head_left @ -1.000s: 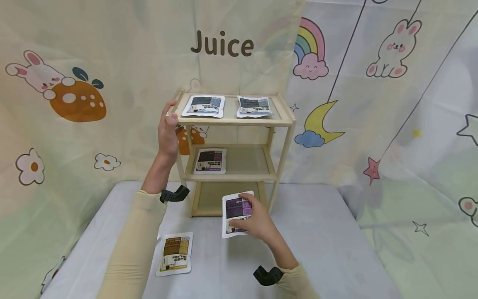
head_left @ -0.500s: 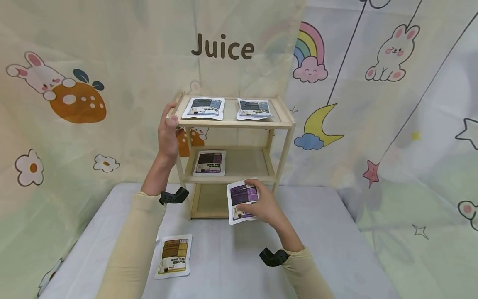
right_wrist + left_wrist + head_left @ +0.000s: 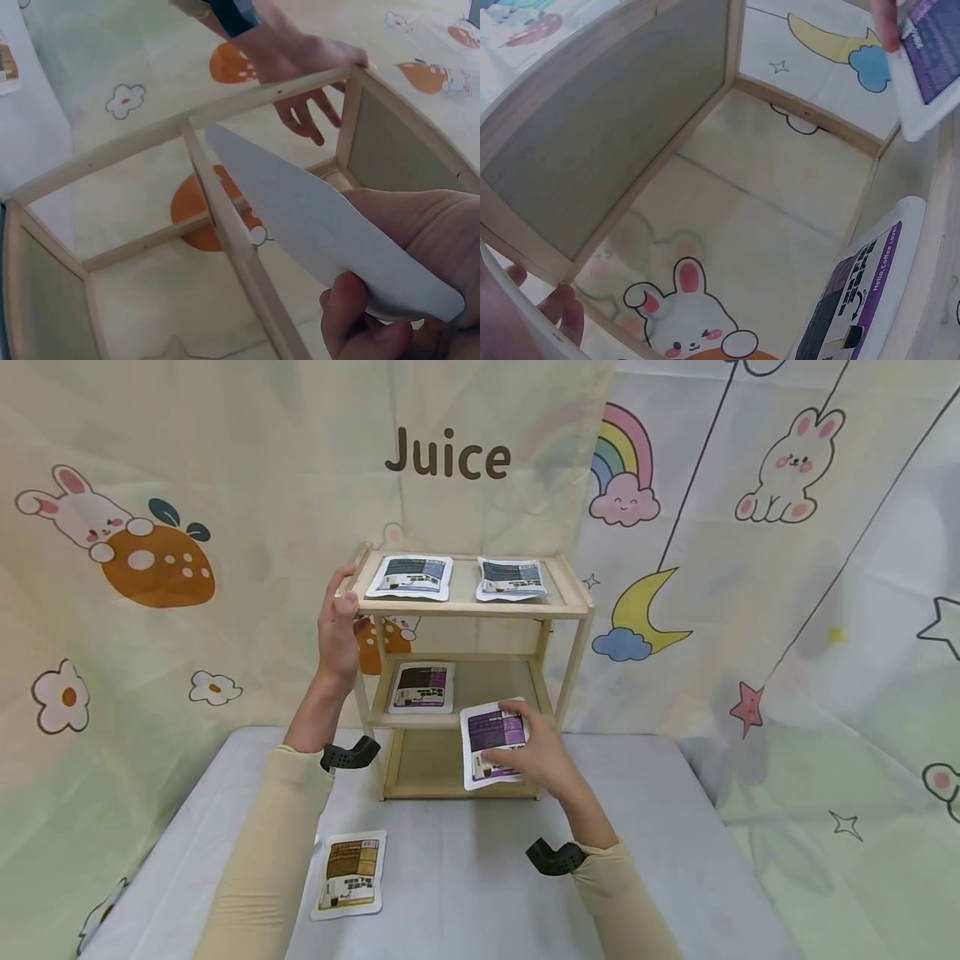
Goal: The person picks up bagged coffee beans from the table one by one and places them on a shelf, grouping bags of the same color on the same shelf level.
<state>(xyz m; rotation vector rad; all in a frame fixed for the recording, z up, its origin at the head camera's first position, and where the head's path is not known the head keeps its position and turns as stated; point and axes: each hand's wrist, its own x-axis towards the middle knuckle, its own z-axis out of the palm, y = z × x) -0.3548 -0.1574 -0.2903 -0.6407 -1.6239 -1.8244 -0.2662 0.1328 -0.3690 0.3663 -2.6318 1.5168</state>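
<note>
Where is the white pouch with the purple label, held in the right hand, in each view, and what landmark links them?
Head: flat white pouch with purple label, in the right hand, below centre, slightly right.
Left wrist: pouch at the top right, cut off.
Right wrist: pouch slanting from upper middle to lower right, back showing.
Shared landmark: the three-tier shelf of pale wood.

Matt wooden shelf [image 3: 472, 608], smooth pouch [image 3: 307, 217]

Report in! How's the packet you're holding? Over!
Left grip on rack, top corner. Right grip pinching purple packet near middle shelf. Dark packet lies on shelf's left.
</note>
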